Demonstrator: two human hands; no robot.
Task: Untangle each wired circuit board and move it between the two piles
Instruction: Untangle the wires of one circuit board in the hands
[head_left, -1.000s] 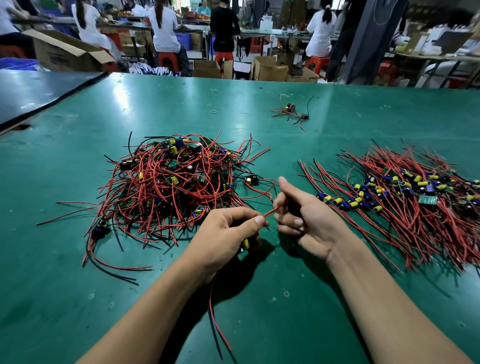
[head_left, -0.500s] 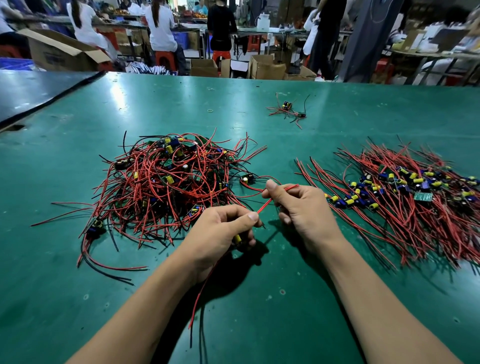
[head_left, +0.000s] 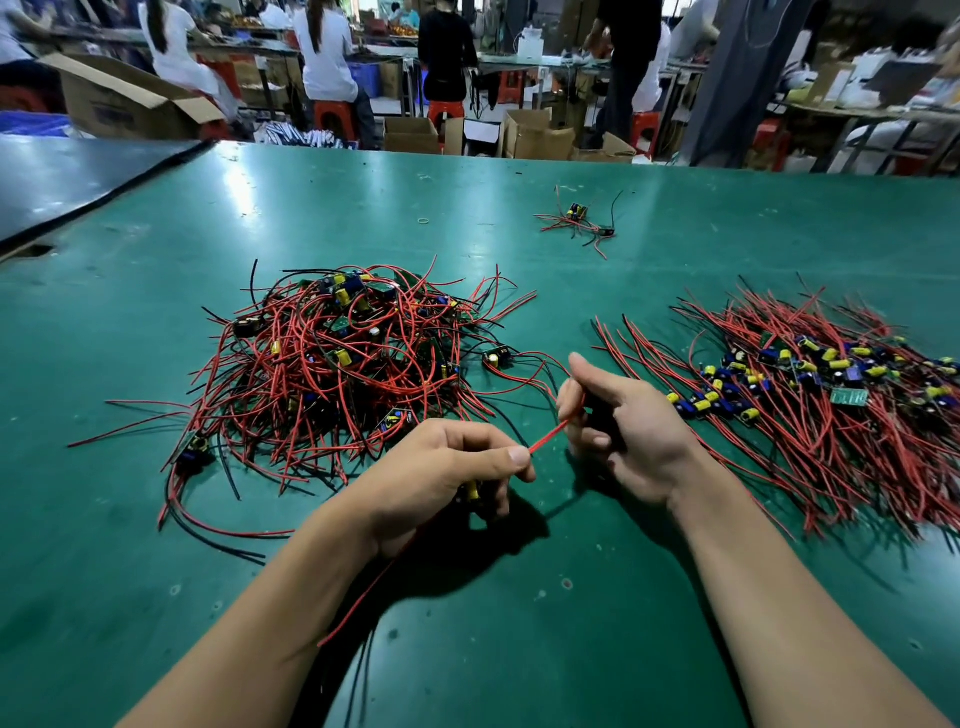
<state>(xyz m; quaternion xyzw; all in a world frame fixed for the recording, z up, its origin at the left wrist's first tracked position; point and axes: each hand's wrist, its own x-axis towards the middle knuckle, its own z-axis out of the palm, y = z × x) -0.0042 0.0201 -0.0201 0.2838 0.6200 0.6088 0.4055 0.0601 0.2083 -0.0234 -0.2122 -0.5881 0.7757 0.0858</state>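
Here the left grip, toward the near edge of the bench, curls round a wired circuit board, whose yellow capacitor peeps out beneath the fingers. The right grip pinches that board's red wire, stretched between the two. The tangled pile lies toward the left edge and the sorted pile by the right edge.

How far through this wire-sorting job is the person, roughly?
Done: the tidy pile on the right holds many boards, wires laid straight. In hand: the left hand grips one circuit board while the right hand pinches its red wire. Left: the tangled pile looks about as big, so roughly half remains, plus a small stray bunch farther back.
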